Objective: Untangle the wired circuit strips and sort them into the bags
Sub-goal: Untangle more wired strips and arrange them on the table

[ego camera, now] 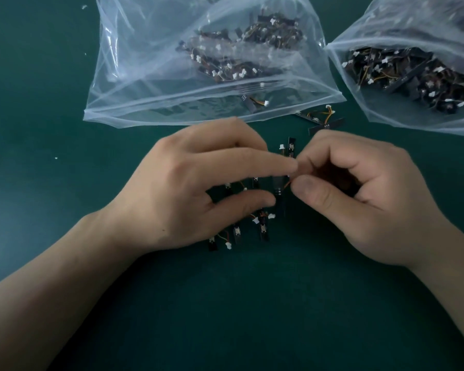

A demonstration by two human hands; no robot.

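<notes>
**Most strips bagged, a small tangle still to clear**

The middle bag (145,113) lies open on the green mat (65,162), its mouth towards the person, with a good heap of strips deep inside. A second bag (386,113), to the right of it, is also well filled. So the bulk of the sorting looks done.

What is left sits outside the middle bag. Below its mouth, nearer the person, lies a small tangle (263,228) of perhaps half a dozen strips with white plugs and thin leads, partly hidden by the hands. A lone strip (291,147) lies between that tangle and the bag's mouth. By the bag's right front corner two more loose strips (322,119) lie crossed on the mat. One piece (252,101) rests just inside the mouth, not yet pushed down to the heap.

The right hand (359,194) pinches an orange wire (287,185) between thumb and forefinger, the other fingers curled in. That wire runs to a dark strip (277,188) at the top of the tangle. The left hand (188,188) is spread over the tangle, forefinger and thumb straight and well apart, the forefinger tip meeting the right hand's pinch. It grips nothing that shows.

By my reading the step in hand is freeing this one strip. Which bag each remaining piece belongs in cannot be told.
</notes>
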